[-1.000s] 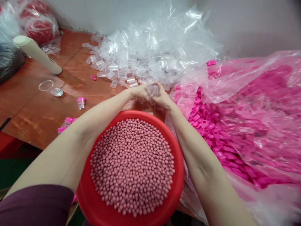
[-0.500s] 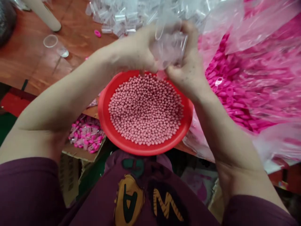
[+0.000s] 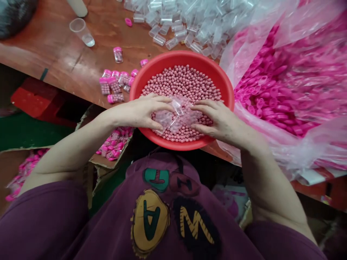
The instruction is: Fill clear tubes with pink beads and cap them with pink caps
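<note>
A red plastic bowl (image 3: 184,145) full of small pink round beads (image 3: 184,81) sits at the table's front edge. Several clear plastic vials (image 3: 175,116) lie on the beads between my hands; their outlines overlap and are hard to separate. My left hand (image 3: 148,111) reaches over the bowl's left side, fingers spread and curved beside the vials, the thumb close to them. From the right, my right hand (image 3: 221,121) dips into the bowl with its fingers apart, fingertips close to the vials and beads.
Loose clear vials (image 3: 176,27) are heaped behind the bowl. To the right, a plastic bag holds pink caps (image 3: 271,104). Filled pink-capped bottles (image 3: 115,82) stand and lie left of the bowl. Farther left is a clear cup (image 3: 81,30). Below, a carton holds more bottles (image 3: 115,144).
Both hands have come down from above the bowl's far side into it. The clear vials they gripped now lie on the beads, and the fingers have spread. The view has shifted too.
</note>
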The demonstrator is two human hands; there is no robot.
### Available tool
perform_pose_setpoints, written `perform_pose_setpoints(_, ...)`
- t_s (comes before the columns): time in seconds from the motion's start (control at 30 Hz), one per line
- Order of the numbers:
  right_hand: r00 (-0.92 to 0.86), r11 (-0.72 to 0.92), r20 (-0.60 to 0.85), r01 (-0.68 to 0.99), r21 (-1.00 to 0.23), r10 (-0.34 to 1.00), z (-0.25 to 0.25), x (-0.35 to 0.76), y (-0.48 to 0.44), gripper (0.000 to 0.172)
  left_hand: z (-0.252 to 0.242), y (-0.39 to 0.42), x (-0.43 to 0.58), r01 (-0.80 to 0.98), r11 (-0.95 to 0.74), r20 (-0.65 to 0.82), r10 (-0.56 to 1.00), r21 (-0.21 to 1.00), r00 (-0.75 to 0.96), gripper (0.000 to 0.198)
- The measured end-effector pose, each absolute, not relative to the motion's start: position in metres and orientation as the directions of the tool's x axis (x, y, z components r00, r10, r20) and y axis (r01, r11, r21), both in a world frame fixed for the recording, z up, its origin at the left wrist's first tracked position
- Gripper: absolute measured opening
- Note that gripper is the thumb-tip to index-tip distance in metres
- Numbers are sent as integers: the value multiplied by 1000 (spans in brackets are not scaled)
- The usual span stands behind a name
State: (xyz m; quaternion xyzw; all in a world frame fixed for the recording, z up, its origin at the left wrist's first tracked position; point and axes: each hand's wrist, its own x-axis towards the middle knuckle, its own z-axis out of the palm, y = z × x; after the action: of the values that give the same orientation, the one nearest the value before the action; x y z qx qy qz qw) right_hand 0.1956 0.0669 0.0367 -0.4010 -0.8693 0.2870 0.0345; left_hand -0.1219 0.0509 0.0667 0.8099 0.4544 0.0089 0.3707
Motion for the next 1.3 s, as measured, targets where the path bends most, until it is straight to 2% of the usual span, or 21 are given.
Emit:
perform_pose_setpoints(0.07,-654,508,-155,696,-507,740,35,195,68,50,66,48,-124,714,-274,-338,736,644,587,35)
perform_pose_setpoints(0.13,-616,492,-108,712,-501,781,31,186,72,50,63,48,-125,694,-218,-339,748,686,570,17)
perform_pose_setpoints(0.17,-597,488,-82,719,-495,798,28,179,75,52,62,49,-124,690,-186,-336,766,699,548,16)
perform_pose_setpoints(0.27,-563,473,-69,749,-464,824,17,155,87,58,56,60,-117,707,-125,-286,855,696,433,19)
perform_pose_setpoints(0.4,-518,421,-92,774,-473,850,7,134,101,42,41,85,-98,758,-218,-82,938,614,337,22)
perform_pose_setpoints(0.47,-468,374,-41,754,-541,883,3,133,105,38,35,97,-89,763,-260,-62,929,592,364,32)
perform_pose_setpoints(0.53,-388,308,26,688,-657,921,-2,138,107,38,34,105,-81,750,-262,-93,914,607,395,42)
perform_pose_setpoints(0.63,-246,168,34,547,-820,969,-13,147,111,39,37,106,-72,730,-251,-95,913,636,397,48)
perform_pose_setpoints(0.7,-178,109,26,472,-875,984,-20,150,112,35,38,102,-66,730,-291,-38,917,618,397,48)
perform_pose_setpoints(0.83,-163,150,94,377,-914,982,-22,147,113,36,33,96,-54,773,-405,101,906,488,411,37)
perform_pose_setpoints(0.9,-193,180,107,412,-893,975,-15,146,111,33,31,101,-53,806,-401,103,912,435,398,32)
perform_pose_setpoints(0.93,-213,203,111,479,-854,971,-10,146,108,32,30,106,-54,823,-389,93,917,414,387,32)
perform_pose_setpoints(0.97,-239,230,108,576,-784,965,-4,147,104,31,30,113,-55,840,-376,83,923,391,375,33)
perform_pose_setpoints(1.03,-298,273,50,780,-564,953,8,146,93,36,31,128,-58,879,-349,55,935,325,351,39)
perform_pose_setpoints(1.1,-366,313,-79,873,-375,927,17,142,77,44,31,142,-57,916,-331,12,941,226,337,46)
perform_pose_setpoints(1.13,-406,342,-138,876,-341,903,19,139,68,49,31,147,-53,929,-326,-15,943,176,334,49)
perform_pose_setpoints(1.2,-508,411,-176,820,-398,843,21,134,54,52,28,152,-40,937,-334,-82,936,103,343,52)
perform_pose_setpoints(1.3,-554,461,20,671,-581,832,15,146,52,43,21,152,-13,927,-364,-227,899,85,374,52)
